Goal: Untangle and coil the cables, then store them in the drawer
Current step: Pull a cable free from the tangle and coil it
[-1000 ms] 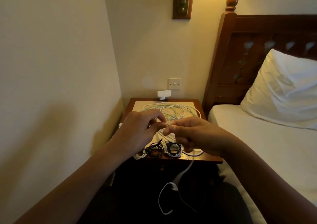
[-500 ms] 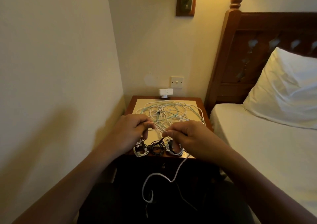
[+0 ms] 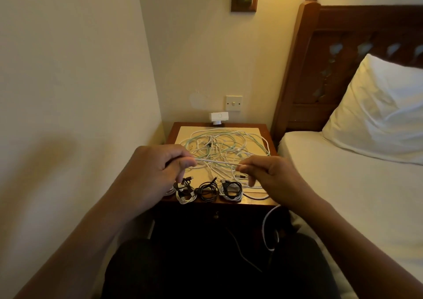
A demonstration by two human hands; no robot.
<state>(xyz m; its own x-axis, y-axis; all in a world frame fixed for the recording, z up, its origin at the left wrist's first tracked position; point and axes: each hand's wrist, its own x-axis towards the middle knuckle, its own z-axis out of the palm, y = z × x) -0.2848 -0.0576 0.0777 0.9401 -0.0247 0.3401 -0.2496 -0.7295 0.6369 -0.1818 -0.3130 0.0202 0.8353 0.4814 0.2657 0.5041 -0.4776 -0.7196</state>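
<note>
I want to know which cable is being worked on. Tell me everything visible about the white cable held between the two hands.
Thin, smooth white cable, apparently plastic-coated. A short stretch runs taut and nearly level between the left hand and right hand, both pinching it, above the tangled pile on the nightstand. A white loop drooping below the right hand seems to be its continuation.
</note>
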